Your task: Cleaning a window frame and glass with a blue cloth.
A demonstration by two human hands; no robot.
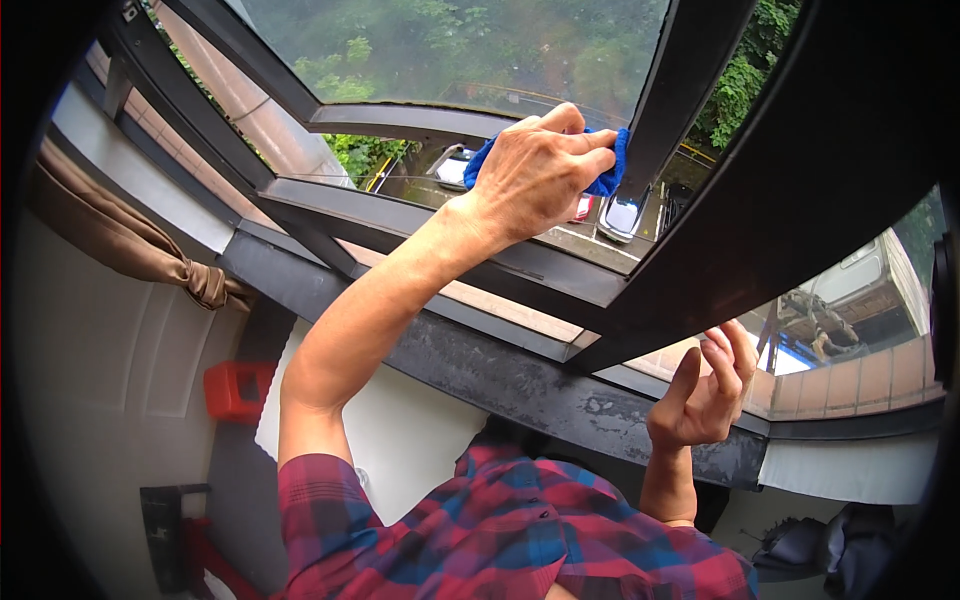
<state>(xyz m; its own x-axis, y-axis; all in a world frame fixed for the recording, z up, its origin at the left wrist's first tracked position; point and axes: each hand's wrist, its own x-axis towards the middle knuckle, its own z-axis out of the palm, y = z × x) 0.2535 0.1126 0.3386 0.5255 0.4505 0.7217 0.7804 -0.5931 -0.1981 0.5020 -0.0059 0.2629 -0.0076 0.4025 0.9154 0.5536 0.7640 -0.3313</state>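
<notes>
My left hand point(535, 178) is closed round a bunched blue cloth point(618, 165), whose edges stick out on both sides of the fingers. It presses the cloth against the dark window frame point(400, 121), at the lower right corner of the upper glass pane point(470, 55). Lower and to the right, my right hand point(705, 395) is raised beside the broad dark frame post point(740, 250). Its fingers are loosely bent with the thumb apart, and nothing shows in them. Whether its fingertips touch the frame cannot be made out.
A dark, worn sill point(480, 370) runs below the window. A tied brown curtain point(150, 235) hangs at the left, above a red container point(238, 391). A white surface point(410, 420) lies under my left arm. Dark fabric point(850, 550) is at lower right. Parked cars point(622, 213) show outside far below.
</notes>
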